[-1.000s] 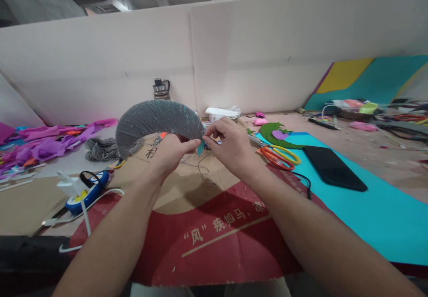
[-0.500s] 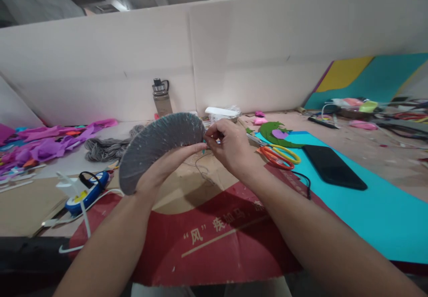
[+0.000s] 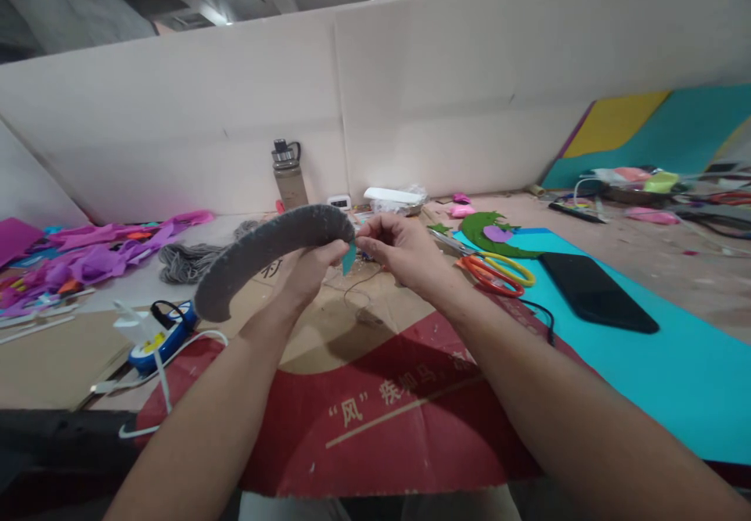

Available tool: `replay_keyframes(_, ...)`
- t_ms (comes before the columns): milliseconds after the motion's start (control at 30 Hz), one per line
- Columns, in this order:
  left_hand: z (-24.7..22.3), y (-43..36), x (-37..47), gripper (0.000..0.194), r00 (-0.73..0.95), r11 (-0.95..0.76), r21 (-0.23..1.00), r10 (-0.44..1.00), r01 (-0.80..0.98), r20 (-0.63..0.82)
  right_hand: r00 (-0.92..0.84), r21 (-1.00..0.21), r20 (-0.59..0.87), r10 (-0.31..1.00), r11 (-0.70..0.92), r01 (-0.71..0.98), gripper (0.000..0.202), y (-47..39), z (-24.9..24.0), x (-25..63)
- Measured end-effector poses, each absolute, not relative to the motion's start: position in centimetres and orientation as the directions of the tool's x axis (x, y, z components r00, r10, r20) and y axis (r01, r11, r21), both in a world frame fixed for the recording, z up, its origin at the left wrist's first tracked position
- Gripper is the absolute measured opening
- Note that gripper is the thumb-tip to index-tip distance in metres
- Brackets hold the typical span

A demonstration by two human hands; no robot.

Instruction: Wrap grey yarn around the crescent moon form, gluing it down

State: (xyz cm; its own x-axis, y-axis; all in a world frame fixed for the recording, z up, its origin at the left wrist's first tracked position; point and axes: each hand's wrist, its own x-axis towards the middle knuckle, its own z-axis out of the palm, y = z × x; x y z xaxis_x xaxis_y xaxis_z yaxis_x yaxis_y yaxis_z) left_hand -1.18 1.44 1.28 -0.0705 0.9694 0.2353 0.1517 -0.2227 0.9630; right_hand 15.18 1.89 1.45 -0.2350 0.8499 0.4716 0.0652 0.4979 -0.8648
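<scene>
My left hand (image 3: pixel 314 271) grips a grey, curved, crescent-shaped piece (image 3: pixel 252 256) near its right end, thumb on top. A small teal scrap (image 3: pixel 349 260) shows by that thumb. Close against the same end, my right hand (image 3: pixel 404 253) is closed in a pinch; whatever its fingertips hold is too small to make out. A thin grey thread (image 3: pixel 347 302) curls over the brown and red cardboard (image 3: pixel 404 435) below my hands. To the right lie scissors (image 3: pixel 493 274) with orange and yellow handles.
A black phone (image 3: pixel 597 292) rests on a turquoise sheet (image 3: pixel 680 384). Grey yarn (image 3: pixel 191 263), a power strip (image 3: pixel 161 347) and purple scraps (image 3: pixel 99 259) are at the left. A bottle (image 3: pixel 289 181) stands by the white wall panel; a green felt piece (image 3: pixel 478 231) lies right of my hands.
The grey piece has turned in my left hand, now showing a narrower crescent instead of a wide fan. More of the teal scrap shows. My right hand stays pinched at its end.
</scene>
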Motion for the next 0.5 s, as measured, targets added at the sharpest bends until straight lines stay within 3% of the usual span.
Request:
replay_keyframes(100,1.4,1.6,-0.8,0.015,-0.101,-0.202,0.978,0.975,-0.043,0.197,-0.212,-0.857,0.506,0.836,0.515,-0.015,0.02,2.4,0.9,15.0)
replay_keyframes(200,1.9,1.5,-0.6,0.017,-0.066,-0.167,0.978,0.985,-0.127,0.16,-0.195,-0.848,0.52,0.832,0.53,0.0,0.023,2.5,0.8,14.9)
replay_keyframes(367,2.2,1.2,-0.6,0.014,0.049,-0.151,0.982,0.986,-0.112,0.157,-0.239,-0.854,0.499,0.833,0.52,0.026,0.012,1.7,1.5,15.1)
replay_keyframes(500,2.0,1.2,-0.6,0.012,0.087,-0.16,0.985,0.982,-0.066,0.166,-0.199,-0.844,0.492,0.848,0.52,0.132,0.017,1.2,1.9,15.1)
